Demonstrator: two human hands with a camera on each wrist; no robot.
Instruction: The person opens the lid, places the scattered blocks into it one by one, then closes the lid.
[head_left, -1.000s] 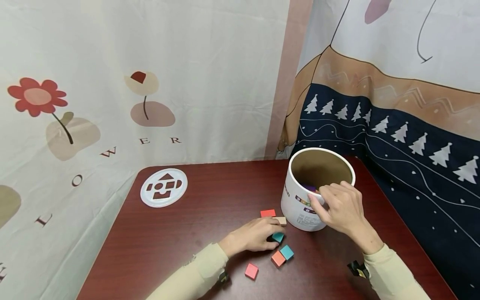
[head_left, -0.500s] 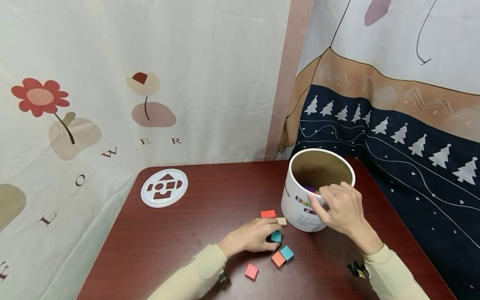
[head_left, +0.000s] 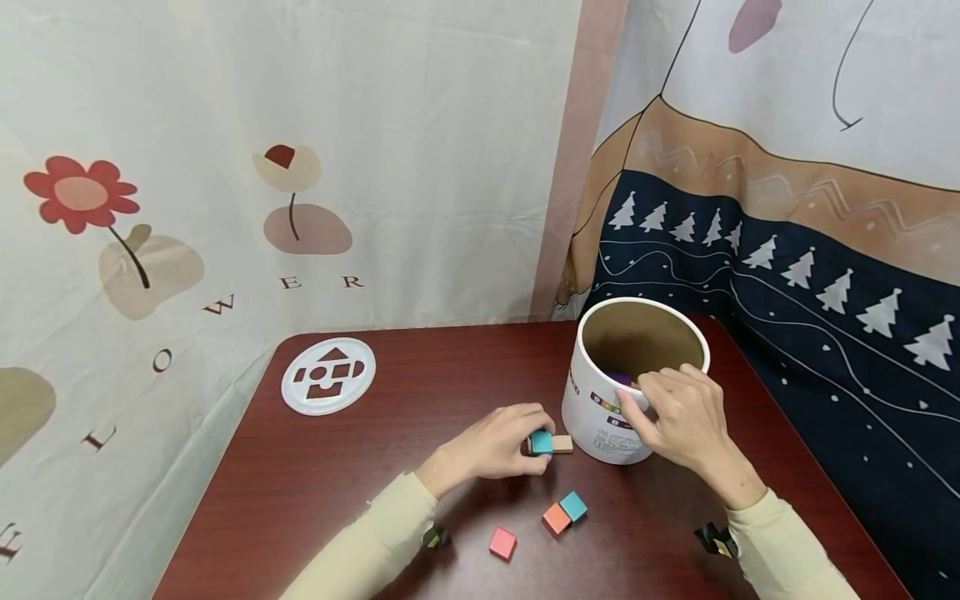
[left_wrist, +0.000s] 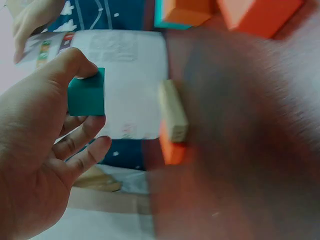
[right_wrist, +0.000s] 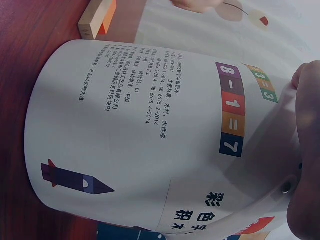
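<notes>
A teal cube [head_left: 541, 442] is pinched between the thumb and fingers of my left hand [head_left: 487, 446]. In the left wrist view the teal cube [left_wrist: 87, 95] is held up off the table. Just beyond it, a plain wooden block [head_left: 562, 444] lies against the foot of a white bucket [head_left: 592, 417]. An orange-red block [left_wrist: 172, 151] beside the wooden one shows in the left wrist view; my left hand hides it in the head view. My right hand [head_left: 684, 412] grips the bucket's near rim. A purple block [head_left: 620, 377] shows inside the bucket.
Nearer on the dark red table [head_left: 420, 375], an orange cube [head_left: 557, 518] touches another teal cube [head_left: 573, 506]. A pink-red cube [head_left: 502, 543] lies apart to their left. A white disc [head_left: 358, 392] with cut-out shapes lies at the back left. Printed curtains hang behind.
My left hand has picked up the teal cube from the table and moved it slightly away and to the left. The right hand stays on the bucket's rim.
</notes>
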